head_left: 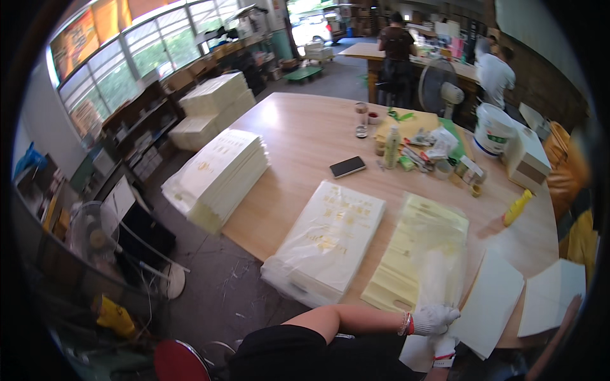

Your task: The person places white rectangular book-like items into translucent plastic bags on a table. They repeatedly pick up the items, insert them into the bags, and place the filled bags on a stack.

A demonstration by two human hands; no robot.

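Head view: white-gloved left hand [435, 319] near lower end of pale-yellow sheets [397, 270]; gloved right hand [444, 347] just beside it. Desk [298, 162] carries partly plastic-covered white stack [337, 235], smartphone [347, 166], yellow bottle [518, 207].

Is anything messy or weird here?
Yes: thin pale scraps lie scattered on the floor, left of the table, like litter. On the table, clear plastic looks rumpled over the yellow sheets, not smooth.
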